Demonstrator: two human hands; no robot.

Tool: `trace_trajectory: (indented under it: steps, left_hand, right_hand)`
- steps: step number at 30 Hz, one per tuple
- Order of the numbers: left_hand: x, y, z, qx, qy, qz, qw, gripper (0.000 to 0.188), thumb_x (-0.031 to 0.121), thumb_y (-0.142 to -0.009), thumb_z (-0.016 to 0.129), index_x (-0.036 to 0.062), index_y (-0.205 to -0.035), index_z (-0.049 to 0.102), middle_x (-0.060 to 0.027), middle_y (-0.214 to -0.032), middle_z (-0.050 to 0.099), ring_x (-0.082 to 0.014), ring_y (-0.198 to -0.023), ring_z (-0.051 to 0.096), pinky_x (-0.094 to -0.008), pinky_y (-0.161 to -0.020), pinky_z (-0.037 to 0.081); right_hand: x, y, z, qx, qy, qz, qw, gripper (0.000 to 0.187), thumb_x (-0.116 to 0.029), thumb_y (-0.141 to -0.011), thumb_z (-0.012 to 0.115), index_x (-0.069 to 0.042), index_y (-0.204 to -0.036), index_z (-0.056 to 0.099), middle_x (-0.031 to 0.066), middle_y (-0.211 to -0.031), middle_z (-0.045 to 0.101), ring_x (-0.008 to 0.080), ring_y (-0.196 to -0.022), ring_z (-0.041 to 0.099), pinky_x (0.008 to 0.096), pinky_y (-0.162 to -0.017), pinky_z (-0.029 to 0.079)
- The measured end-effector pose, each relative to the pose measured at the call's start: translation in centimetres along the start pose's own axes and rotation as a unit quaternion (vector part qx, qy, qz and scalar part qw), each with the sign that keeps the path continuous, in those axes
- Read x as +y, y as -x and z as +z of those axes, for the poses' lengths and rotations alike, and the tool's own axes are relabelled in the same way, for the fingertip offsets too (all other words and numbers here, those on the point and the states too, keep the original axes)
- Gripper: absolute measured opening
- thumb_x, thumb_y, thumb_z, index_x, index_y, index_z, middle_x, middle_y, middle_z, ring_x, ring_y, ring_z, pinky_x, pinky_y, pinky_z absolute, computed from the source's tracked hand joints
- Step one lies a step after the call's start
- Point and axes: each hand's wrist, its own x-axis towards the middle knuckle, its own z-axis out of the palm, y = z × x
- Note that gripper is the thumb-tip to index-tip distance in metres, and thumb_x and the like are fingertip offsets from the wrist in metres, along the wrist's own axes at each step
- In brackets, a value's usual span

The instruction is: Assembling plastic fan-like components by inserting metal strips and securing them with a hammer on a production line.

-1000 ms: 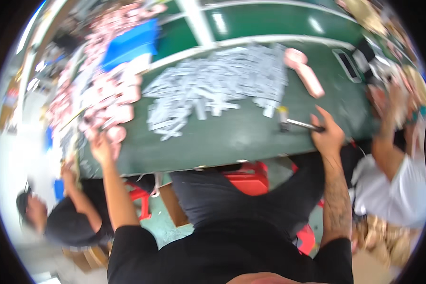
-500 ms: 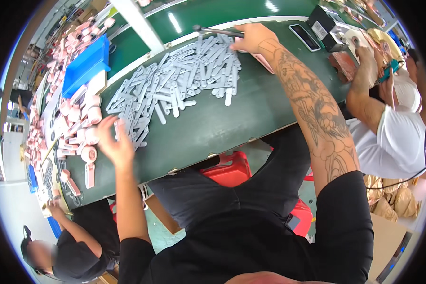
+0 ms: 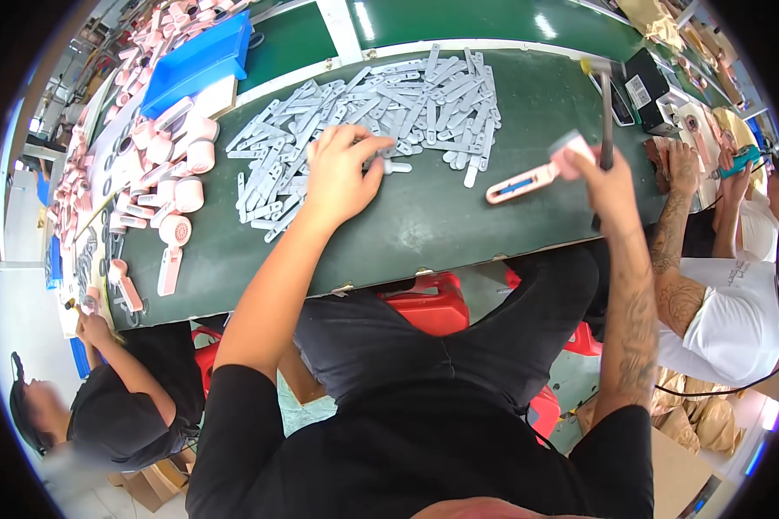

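My left hand is at the front of a heap of grey plastic strips. Its thumb and index finger pinch the end of one grey strip. Over the right part of the table, my right hand is closed round the dark handle of a hammer, which stands upright and is blurred. The same hand also holds a pink handheld-fan body by its head end. Its long handle points left, with a blue piece showing in its slot.
Pink fan parts crowd the green table's left side, beside a blue tray. A black box and a phone-like device are at the far right. Co-workers sit on both sides; a red stool is below the table edge.
My left hand has moved right, from beside the pink parts to the grey heap. My right hand has come right and nearer, bringing the hammer and the pink fan body.
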Motion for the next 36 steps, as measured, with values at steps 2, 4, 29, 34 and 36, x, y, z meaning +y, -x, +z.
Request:
trace_trajectory:
  steps: [2, 4, 29, 34, 36]
  left_hand:
    - [-0.9, -1.2, 0.7, -0.026, 0.000, -0.006, 1.000, 0.021, 0.016, -0.087, 0.083, 0.0253, -0.105, 0.086, 0.0028, -0.113, 0.068, -0.0241, -0.118, 0.061, -0.0473, -0.094, 0.041]
    - [-0.8, -2.7, 1.1, -0.037, -0.019, 0.014, 0.999, 0.012, 0.021, -0.087, 0.086, 0.0241, -0.099, 0.086, 0.0039, -0.111, 0.069, -0.0234, -0.117, 0.061, -0.0469, -0.096, 0.041]
    - [10.8, 1.8, -1.2, -0.127, 0.245, 0.057, 0.960, 0.028, 0.002, -0.094, 0.077, 0.0070, -0.121, 0.081, -0.0095, -0.088, 0.063, -0.0270, -0.084, 0.061, -0.0385, -0.079, 0.051]
    - [12.1, 3.6, 0.8, -0.050, 0.227, 0.019, 0.973, 0.020, 0.006, -0.092, 0.083, 0.0089, -0.112, 0.086, -0.0077, -0.085, 0.059, -0.0221, -0.081, 0.060, -0.0356, -0.072, 0.050]
    - [12.4, 3.6, 0.9, -0.031, 0.226, 0.025, 0.973, 0.021, 0.005, -0.093, 0.083, 0.0086, -0.113, 0.085, -0.0071, -0.086, 0.059, -0.0210, -0.080, 0.060, -0.0350, -0.071, 0.051]
  right_hand:
    - [0.0, 4.3, 1.2, -0.018, -0.072, 0.072, 0.995, 0.036, -0.029, -0.092, 0.091, -0.005, -0.105, 0.068, -0.0050, -0.072, 0.060, 0.0032, -0.054, 0.046, 0.0259, -0.047, 0.030]
    - [1.1, 7.3, 2.2, -0.004, -0.125, 0.096, 0.988, 0.033, -0.027, -0.095, 0.088, -0.005, -0.104, 0.065, -0.0058, -0.069, 0.057, 0.0021, -0.047, 0.040, 0.0260, -0.041, 0.024]
    - [0.7, 11.9, 8.3, 0.019, -0.017, 0.033, 0.999, 0.054, -0.040, -0.088, 0.093, 0.000, -0.110, 0.065, 0.0117, -0.095, 0.078, 0.0184, -0.087, 0.074, 0.0354, -0.083, 0.059]
    - [0.6, 12.1, 8.8, 0.017, -0.035, 0.026, 0.999, 0.054, -0.040, -0.088, 0.093, 0.000, -0.109, 0.064, 0.0114, -0.095, 0.078, 0.0193, -0.086, 0.076, 0.0355, -0.081, 0.059]
    - [0.4, 12.1, 8.7, 0.014, -0.049, 0.033, 0.998, 0.054, -0.040, -0.088, 0.093, 0.000, -0.108, 0.063, 0.0108, -0.093, 0.079, 0.0202, -0.084, 0.077, 0.0357, -0.080, 0.060]
